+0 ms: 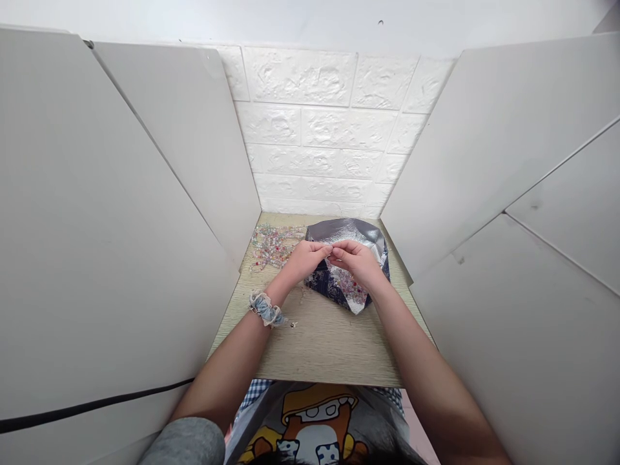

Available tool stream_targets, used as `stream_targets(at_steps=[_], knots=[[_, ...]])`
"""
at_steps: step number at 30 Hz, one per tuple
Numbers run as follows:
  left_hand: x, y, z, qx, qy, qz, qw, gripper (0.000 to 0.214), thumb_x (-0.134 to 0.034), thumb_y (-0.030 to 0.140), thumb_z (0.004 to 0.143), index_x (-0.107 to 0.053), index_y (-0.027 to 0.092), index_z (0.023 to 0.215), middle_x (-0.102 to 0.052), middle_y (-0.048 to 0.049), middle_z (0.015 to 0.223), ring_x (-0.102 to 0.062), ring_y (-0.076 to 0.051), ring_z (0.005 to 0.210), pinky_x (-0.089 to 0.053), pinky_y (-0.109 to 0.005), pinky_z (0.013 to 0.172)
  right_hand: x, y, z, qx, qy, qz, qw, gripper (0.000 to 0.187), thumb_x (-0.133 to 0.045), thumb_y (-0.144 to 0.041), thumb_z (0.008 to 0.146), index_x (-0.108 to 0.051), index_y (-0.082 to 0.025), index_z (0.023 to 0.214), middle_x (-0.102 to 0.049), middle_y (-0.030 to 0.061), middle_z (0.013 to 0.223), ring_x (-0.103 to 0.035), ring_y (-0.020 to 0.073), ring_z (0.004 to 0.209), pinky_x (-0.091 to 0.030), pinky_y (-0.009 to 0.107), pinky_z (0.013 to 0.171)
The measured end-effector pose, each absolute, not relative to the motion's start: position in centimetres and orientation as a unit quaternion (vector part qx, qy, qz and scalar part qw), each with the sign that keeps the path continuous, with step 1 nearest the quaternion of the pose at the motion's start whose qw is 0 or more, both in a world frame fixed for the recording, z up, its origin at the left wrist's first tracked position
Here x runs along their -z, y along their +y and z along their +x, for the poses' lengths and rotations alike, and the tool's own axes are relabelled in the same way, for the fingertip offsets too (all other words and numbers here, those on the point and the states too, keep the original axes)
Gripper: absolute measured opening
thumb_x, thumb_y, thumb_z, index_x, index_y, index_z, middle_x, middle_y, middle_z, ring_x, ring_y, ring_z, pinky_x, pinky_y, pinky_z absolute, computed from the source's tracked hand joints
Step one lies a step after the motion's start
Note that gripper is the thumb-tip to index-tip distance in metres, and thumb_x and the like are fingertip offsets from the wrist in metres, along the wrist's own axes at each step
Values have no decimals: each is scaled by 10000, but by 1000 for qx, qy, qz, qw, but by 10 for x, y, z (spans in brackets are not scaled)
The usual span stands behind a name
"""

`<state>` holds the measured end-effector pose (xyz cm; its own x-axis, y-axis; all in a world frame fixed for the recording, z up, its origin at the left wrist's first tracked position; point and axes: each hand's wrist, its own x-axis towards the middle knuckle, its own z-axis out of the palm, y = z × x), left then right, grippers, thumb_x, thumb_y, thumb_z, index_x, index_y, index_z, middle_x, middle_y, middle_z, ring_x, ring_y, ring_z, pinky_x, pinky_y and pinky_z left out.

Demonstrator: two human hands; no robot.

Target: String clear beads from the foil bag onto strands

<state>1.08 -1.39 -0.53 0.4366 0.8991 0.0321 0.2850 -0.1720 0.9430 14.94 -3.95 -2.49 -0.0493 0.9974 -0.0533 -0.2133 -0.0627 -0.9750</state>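
My left hand (305, 258) and my right hand (356, 259) meet fingertip to fingertip over a dark blue foil bag (349, 234) that lies open on the wooden table (320, 349). Both hands are pinched closed on something small and clear between them, too tiny to name. Small coloured beads (351, 284) show inside the bag under my right hand. A pile of finished bead strings (274, 245) lies left of my left hand. A blue scrunchie (265, 308) is on my left wrist.
White panels (121, 226) wall in the table on the left and right (508, 213), and a white brick wall (329, 142) closes the back. A black cable (97, 405) runs along the lower left panel. A tiny loose bead (292, 323) lies near my left wrist.
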Motion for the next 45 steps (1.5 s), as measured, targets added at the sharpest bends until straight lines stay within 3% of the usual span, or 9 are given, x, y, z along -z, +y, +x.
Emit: stream_targets(at_steps=[6,15,19,26,28,32,37,42,45], knots=[[0,-18,9,-299,440,695,484,373,-453,436,710,-627,111,653,-260,64,373,-212,-52,403,-168,-208,433,19,-42,150,-503,-498,-496,503,212,-623,-339,600,-632,-187,747,-612,1,685,-546,112,629,-454,288,667],[3,-15,8,-299,443,707,463,411,-449,476,694,-569,113,544,-206,51,439,-184,-53,452,-134,-215,448,17,-47,149,-285,-597,-555,505,150,-586,-334,641,-617,-187,646,-574,17,655,-495,128,602,-381,264,569],[1,-16,9,-300,436,703,475,394,-444,460,706,-604,107,639,-268,50,451,-224,-50,448,-167,-206,438,16,-47,148,-237,-630,-547,498,119,-548,-296,681,-589,-190,646,-541,11,685,-470,116,594,-375,257,554],[-1,-20,11,-281,401,665,564,399,-402,488,731,-548,139,860,-451,29,540,-412,-52,406,-215,-182,382,15,-47,147,-270,-674,-488,484,129,-481,-294,732,-568,-203,705,-511,49,945,-485,160,888,-417,277,695],[-1,-20,11,-274,396,658,580,395,-430,489,716,-549,136,850,-433,37,521,-387,-43,385,-198,-182,374,15,-47,148,-272,-668,-486,493,124,-481,-296,731,-562,-204,719,-506,52,960,-483,166,902,-418,282,693],[-1,-18,9,-279,382,663,580,362,-499,464,681,-584,122,765,-299,74,426,-247,-24,365,-163,-187,386,16,-44,156,-287,-636,-497,516,126,-466,-312,734,-519,-199,718,-535,42,893,-501,148,788,-412,276,651],[-1,-19,9,-295,388,652,581,335,-496,438,688,-588,123,754,-288,74,416,-234,-28,373,-151,-189,395,16,-40,174,-277,-577,-544,543,160,-451,-347,736,-503,-197,755,-562,15,788,-483,112,648,-389,252,599],[-2,-19,9,-286,387,643,595,318,-495,431,688,-564,122,717,-277,76,434,-242,-26,373,-167,-187,394,10,-46,171,-324,-618,-539,472,249,-543,-360,673,-580,-231,882,-582,6,768,-438,95,540,-353,240,497],[-1,-19,9,-267,384,652,596,312,-491,436,686,-520,129,634,-319,69,443,-276,-26,373,-188,-187,393,8,-49,163,-326,-655,-513,449,228,-573,-349,650,-634,-242,842,-605,10,756,-484,121,600,-375,260,547]])
